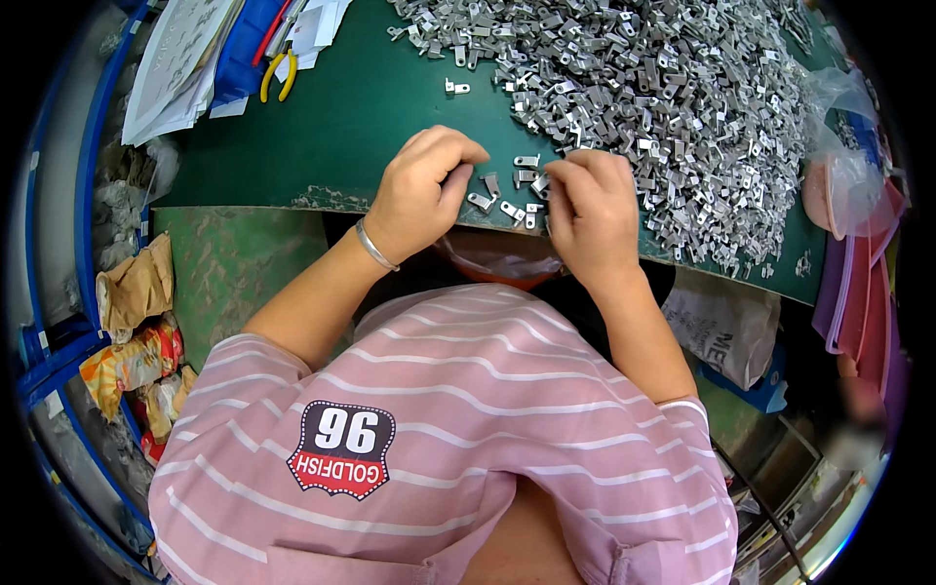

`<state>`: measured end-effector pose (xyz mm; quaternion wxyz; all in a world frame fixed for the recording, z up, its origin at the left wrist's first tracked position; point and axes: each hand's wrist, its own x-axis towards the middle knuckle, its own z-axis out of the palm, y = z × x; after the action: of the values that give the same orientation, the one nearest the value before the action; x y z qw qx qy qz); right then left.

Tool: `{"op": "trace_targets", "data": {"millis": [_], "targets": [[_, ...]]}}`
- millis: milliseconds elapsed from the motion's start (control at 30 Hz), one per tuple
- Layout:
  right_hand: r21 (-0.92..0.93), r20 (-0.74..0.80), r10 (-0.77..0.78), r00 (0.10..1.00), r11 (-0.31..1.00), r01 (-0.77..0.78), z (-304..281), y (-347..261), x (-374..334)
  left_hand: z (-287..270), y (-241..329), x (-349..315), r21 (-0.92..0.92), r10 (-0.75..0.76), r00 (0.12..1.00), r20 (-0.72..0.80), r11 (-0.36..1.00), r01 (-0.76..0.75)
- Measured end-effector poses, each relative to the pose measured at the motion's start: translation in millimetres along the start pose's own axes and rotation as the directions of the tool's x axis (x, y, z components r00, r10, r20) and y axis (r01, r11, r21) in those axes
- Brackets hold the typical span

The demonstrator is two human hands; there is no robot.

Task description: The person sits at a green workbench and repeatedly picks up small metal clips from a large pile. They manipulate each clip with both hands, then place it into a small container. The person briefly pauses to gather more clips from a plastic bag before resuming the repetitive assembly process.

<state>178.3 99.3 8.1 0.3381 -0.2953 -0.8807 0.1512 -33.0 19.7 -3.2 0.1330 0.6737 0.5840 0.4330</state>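
Small silvery L-shaped metal brackets (491, 183) with holes lie loose near the table's front edge, between my two hands. My left hand (421, 185), with a bangle at the wrist, hovers left of them; its index finger points right and stands apart from the thumb, with nothing visible between them. On the right, my right hand (597, 210) has its fingers bent and drawn together at a metal bracket (541, 184), which shows at the tips of thumb and index finger. The palm side of this hand is hidden.
A large heap of similar brackets (663, 88) covers the green table (322, 127) at right and back. Yellow-handled pliers (285, 80), a blue tray (242, 54) and papers (180, 58) lie far left. A pink container (822, 195) and clear plastic bag stand at the right edge.
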Motion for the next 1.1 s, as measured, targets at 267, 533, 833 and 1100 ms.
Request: {"op": "trace_targets", "data": {"millis": [267,533,833,1100], "targets": [[0.223,0.125,-0.098,0.987,0.972,0.068,-4,-3,-26,-10,23,-7,0.101,0.009,0.964,0.265,0.994,-0.037],[0.422,0.095,-0.212,0.973,0.894,0.153,-4,-6,-47,-4,34,-29,-0.090,-0.026,0.949,0.315,0.994,0.057],[0.264,0.090,-0.125,0.988,0.960,0.097,19,-3,-14,9,16,-7,-0.030,0.076,0.978,0.193,0.997,-0.072],[0.330,0.118,-0.245,0.962,0.924,0.194,-1,-9,-30,3,19,-29,-0.101,0.276,0.927,0.253,0.961,-0.259]]}}
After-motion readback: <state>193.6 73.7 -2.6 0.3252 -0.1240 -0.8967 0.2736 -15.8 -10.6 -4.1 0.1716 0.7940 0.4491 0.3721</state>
